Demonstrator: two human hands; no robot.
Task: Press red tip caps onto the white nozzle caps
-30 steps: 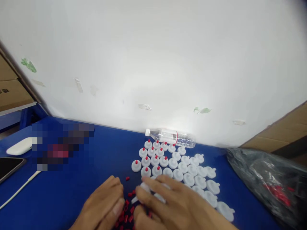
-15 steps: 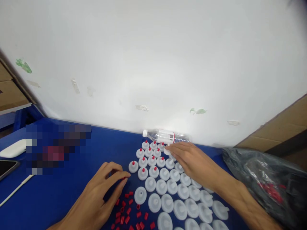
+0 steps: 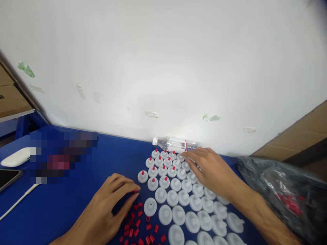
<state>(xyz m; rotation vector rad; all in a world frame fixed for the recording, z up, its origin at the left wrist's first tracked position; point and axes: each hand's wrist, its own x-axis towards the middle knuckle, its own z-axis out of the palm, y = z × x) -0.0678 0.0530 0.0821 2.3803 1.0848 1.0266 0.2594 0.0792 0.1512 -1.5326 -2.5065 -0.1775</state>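
Several white round caps stand in rows on the blue table; those at the far left carry small red tips. Loose red tips lie in a scatter near the front. My left hand rests on the table beside that scatter, its fingers curled and pinching a red tip at the fingertips. My right hand reaches to the far end of the rows, fingers spread and lying over the caps there, close to a clear plastic bottle on its side by the wall.
A black plastic bag with red pieces inside lies at the right. A phone, a white cable and a white oval object sit at the left. Cardboard boxes stand at both sides against the white wall.
My right hand moved from beside the left hand out to the far rows near the bottle, then shifted slightly right. My left hand stayed by the red tips. The view tilted down a little.
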